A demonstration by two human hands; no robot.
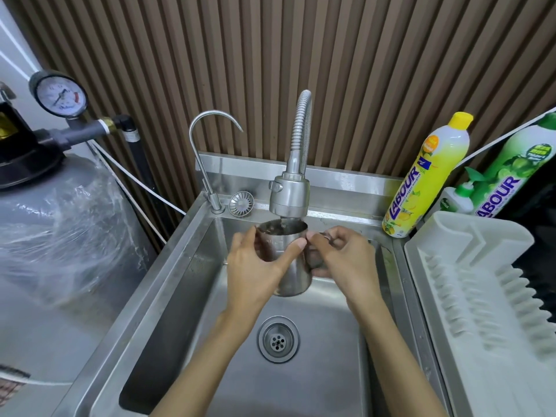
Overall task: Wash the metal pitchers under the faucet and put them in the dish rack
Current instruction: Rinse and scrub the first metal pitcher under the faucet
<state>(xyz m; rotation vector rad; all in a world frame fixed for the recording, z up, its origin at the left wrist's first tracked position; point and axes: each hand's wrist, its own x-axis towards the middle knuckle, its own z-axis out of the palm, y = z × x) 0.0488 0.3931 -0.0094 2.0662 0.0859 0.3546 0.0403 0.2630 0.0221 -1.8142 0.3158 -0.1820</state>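
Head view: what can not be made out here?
Handle of the pitcher: head view, mostly wrapped by the right hand.
Inside of the pitcher: head view, partly behind the faucet head.
Numbers on the pressure gauge: head view, too small.
Base of the green bottle: head view, behind the dish rack.

We read "LABOUR" in blue capitals running up the yellow bottle [427, 176], at two o'clock in our view. The green bottle [511, 173] at three o'clock shows "ABOUR" (its first letter is hidden behind the dish rack [469, 266]). The pressure gauge [60, 96] at ten o'clock carries numerals too small for us to read.
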